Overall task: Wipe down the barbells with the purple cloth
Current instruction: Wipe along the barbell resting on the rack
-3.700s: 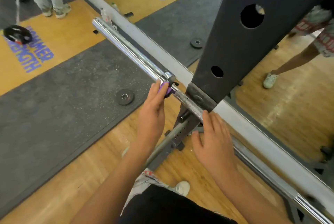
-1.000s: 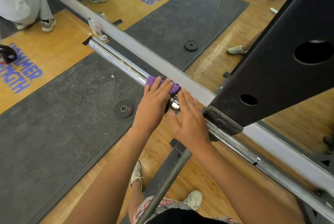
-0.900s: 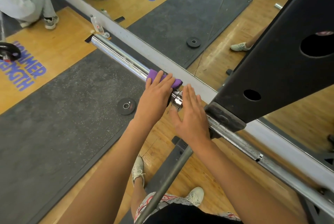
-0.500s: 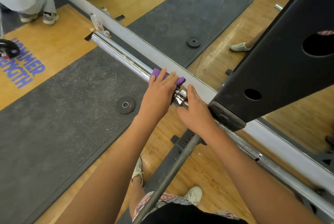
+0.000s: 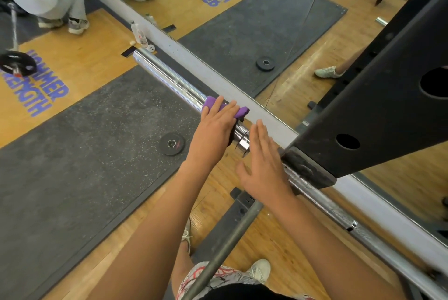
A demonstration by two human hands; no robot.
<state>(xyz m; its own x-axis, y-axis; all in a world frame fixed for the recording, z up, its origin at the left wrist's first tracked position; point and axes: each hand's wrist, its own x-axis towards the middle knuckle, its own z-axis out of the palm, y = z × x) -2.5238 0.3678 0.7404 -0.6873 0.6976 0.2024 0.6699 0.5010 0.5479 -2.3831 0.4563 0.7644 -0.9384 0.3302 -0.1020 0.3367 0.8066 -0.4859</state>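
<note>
A chrome barbell [image 5: 167, 76] lies in the rack and runs from upper left to lower right. Its smooth sleeve points away to the left and its knurled shaft [image 5: 322, 199] passes under the black rack upright [image 5: 378, 115]. My left hand [image 5: 213, 127] presses the purple cloth [image 5: 211, 103] over the sleeve just left of the collar [image 5: 242, 141], fingers wrapped over the top. My right hand [image 5: 263, 166] lies flat with straight fingers on the bar, between the collar and the upright.
A mirror with a white base strip [image 5: 218, 79] runs right behind the bar. Small black plates [image 5: 171, 144] lie on the grey floor mats. A spray bottle [image 5: 139, 35] stands by the sleeve's end. A person crouches at the upper left beside another loaded barbell [image 5: 17, 64]. A grey rack bar [image 5: 225, 248] slants below my arms.
My left hand with the cloth has stayed on the sleeve by the collar. My right hand, curled on the bar half a second ago, has flattened with fingers straight.
</note>
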